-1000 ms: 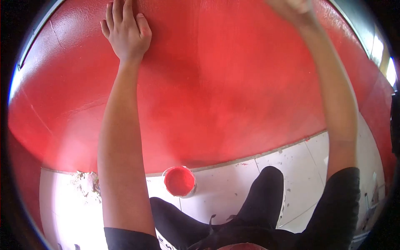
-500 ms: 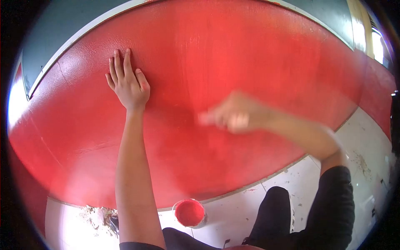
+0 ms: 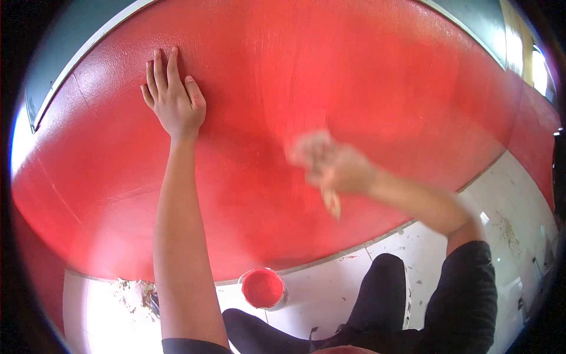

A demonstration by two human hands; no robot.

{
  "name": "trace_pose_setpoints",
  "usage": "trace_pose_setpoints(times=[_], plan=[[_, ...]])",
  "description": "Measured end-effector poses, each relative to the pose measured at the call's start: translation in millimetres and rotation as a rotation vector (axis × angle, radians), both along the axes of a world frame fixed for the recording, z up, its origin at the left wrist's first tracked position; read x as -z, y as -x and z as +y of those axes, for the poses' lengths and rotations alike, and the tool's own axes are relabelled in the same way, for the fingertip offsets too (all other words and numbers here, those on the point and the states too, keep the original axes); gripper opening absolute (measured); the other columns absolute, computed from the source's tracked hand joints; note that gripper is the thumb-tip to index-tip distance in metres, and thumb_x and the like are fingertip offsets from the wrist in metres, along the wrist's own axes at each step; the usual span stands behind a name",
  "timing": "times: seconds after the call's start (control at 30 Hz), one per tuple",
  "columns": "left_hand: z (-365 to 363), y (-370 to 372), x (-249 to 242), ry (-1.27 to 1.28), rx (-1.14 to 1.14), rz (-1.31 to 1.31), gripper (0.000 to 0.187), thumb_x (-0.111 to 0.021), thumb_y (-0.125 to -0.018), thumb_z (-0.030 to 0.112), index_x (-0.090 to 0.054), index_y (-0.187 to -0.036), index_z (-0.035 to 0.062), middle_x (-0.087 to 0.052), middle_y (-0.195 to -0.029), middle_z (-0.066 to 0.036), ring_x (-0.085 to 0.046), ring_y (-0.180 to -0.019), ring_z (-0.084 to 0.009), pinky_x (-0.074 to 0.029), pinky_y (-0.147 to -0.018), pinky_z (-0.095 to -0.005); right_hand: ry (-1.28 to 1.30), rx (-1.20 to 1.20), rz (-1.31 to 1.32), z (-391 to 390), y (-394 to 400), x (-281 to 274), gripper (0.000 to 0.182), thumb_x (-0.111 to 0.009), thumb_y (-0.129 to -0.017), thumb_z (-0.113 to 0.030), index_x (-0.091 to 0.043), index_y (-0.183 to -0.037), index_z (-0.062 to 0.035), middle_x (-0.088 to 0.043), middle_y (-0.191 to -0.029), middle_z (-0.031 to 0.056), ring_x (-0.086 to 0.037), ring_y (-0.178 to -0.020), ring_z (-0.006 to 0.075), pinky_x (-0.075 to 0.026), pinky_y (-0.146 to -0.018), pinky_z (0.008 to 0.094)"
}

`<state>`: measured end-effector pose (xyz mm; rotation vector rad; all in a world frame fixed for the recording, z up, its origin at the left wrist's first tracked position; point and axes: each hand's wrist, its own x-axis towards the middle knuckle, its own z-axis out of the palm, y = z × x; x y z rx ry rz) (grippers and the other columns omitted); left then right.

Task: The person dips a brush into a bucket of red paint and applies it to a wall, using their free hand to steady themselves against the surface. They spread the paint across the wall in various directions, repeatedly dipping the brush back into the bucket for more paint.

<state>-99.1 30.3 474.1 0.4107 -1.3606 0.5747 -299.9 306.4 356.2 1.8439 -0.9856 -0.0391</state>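
My left hand point(image 3: 177, 106) lies flat against the red wall point(image 3: 236, 88), palm down with its fingers stretched out. To the right, my right hand point(image 3: 339, 166) is closed round a paintbrush point(image 3: 332, 203) and smeared by motion. The brush's light handle sticks out below the fist; its bristle end is blurred and partly covered by the fingers, close to the wall. Below, between my arms, a small bucket of red paint point(image 3: 263, 288) stands on the floor near the foot of the wall.
A pale tiled floor point(image 3: 324, 282) with paint spots meets the wall's lower edge. Flaky debris point(image 3: 134, 294) lies by my left forearm. A white strip point(image 3: 88, 52) divides the red wall from the dark upper part point(image 3: 66, 38). My knees are close to the bucket.
The paintbrush in my right hand has turned, so its handle now points down below the fist. The wall, left hand and bucket sit slightly higher and further left in view.
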Motion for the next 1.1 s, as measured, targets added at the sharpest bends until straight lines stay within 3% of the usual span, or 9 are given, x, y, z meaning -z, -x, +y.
trace_pose_setpoints(times=[0.1,0.27,0.3,0.47,0.6,0.67,0.87,0.97,1.1], plan=[[-1.4,0.9,0.1,0.007,0.015,-0.002,0.058,-0.048,-0.093,0.025,-0.049,-0.151,0.0212,-0.041,-0.161,-0.011,-0.033,-0.151,-0.0346,-0.017,-0.122,-0.0599,-0.318,-0.023,-0.178,6.2,-12.5,103.5,0.01,-0.065,-0.085,-0.029,-0.066,-0.09,-0.0213,-0.052,-0.147,0.0055,-0.061,-0.125,0.0269,-0.061,-0.084,0.0413],[-5.2,0.4,0.1,0.016,0.014,-0.011,0.058,-0.048,-0.093,0.025,-0.049,-0.151,0.0219,-0.041,-0.161,-0.01,-0.033,-0.151,-0.0341,-0.017,-0.122,-0.0598,-0.774,0.302,-0.696,-1.1,-31.8,-1.0,0.025,-0.054,-0.103,-0.027,-0.07,-0.095,-0.0103,-0.075,-0.103,0.0149,-0.072,-0.084,0.0323,-0.06,-0.079,0.0388],[-5.4,0.9,1.5,0.006,0.024,-0.005,0.058,-0.048,-0.093,0.025,-0.05,-0.151,0.022,-0.041,-0.161,-0.01,-0.032,-0.151,-0.0341,-0.016,-0.122,-0.0599,-0.496,-0.36,-0.818,-14.0,0.2,-17.4,0.036,-0.05,-0.106,-0.029,-0.071,-0.088,-0.0052,-0.076,-0.09,0.0145,-0.073,-0.078,0.0284,-0.059,-0.071,0.0378],[-4.3,-0.5,0.6,0.007,0.03,-0.007,0.059,-0.048,-0.093,0.025,-0.049,-0.151,0.0225,-0.041,-0.161,-0.01,-0.032,-0.151,-0.0347,-0.016,-0.122,-0.0603,-0.202,-0.4,-1.276,-0.1,13.5,-230.6,0.033,-0.067,-0.097,-0.013,-0.057,-0.067,-0.0047,-0.059,-0.065,0.0064,-0.062,-0.065,0.015,-0.056,-0.068,0.0262],[-2.7,0.2,0.6,0.017,0.03,-0.006,0.059,-0.048,-0.093,0.025,-0.048,-0.152,0.0229,-0.041,-0.161,-0.01,-0.031,-0.152,-0.0355,-0.017,-0.122,-0.0607,0.277,-0.332,-0.539,8.5,-7.0,-277.5,0.033,-0.071,-0.093,-0.002,-0.052,-0.067,-0.0011,-0.046,-0.054,0.0036,-0.052,-0.055,0.01,-0.055,-0.069,0.025],[-3.0,-0.5,1.1,0.02,0.025,-0.01,0.059,-0.048,-0.093,0.025,-0.048,-0.152,0.023,-0.041,-0.161,-0.01,-0.032,-0.151,-0.0353,-0.017,-0.122,-0.0606,-0.049,-0.092,-1.201,14.2,-9.2,-225.0,0.029,-0.067,-0.097,-0.015,-0.06,-0.07,-0.0072,-0.062,-0.079,0.0059,-0.064,-0.077,0.0188,-0.059,-0.075,0.0313],[-5.8,-2.2,0.1,0.012,0.034,-0.023,0.059,-0.047,-0.095,0.028,-0.046,-0.153,0.0229,-0.038,-0.163,-0.011,-0.029,-0.152,-0.0374,-0.018,-0.121,-0.0629,-0.102,-0.104,-0.14,-5.1,-5.7,57.6,0.009,-0.068,-0.075,-0.024,-0.067,-0.084,-0.0201,-0.062,-0.129,0.0077,-0.055,-0.13,0.0332,-0.053,-0.101,0.0467],[-7.4,0.1,0.5,0.054,0.04,-0.04,0.058,-0.045,-0.098,0.031,-0.044,-0.155,0.0233,-0.036,-0.164,-0.011,-0.029,-0.152,-0.0388,-0.017,-0.121,-0.0625,-0.402,-0.086,-0.151,-6.4,-21.8,117.2,0.012,-0.068,-0.082,-0.031,-0.066,-0.083,-0.0195,-0.066,-0.119,0.0079,-0.066,-0.11,0.0291,-0.058,-0.089,0.0425],[-10.4,1.2,1.3,0.062,0.052,-0.05,0.058,-0.043,-0.101,0.037,-0.041,-0.158,0.0238,-0.034,-0.165,-0.014,-0.028,-0.152,-0.0415,-0.015,-0.122,-0.0627,-0.646,-0.017,-1.115,-22.5,-0.2,67.0,0.03,-0.061,-0.092,-0.038,-0.067,-0.082,-0.0104,-0.068,-0.077,0.0106,-0.069,-0.069,0.0286,-0.058,-0.065,0.0388]])
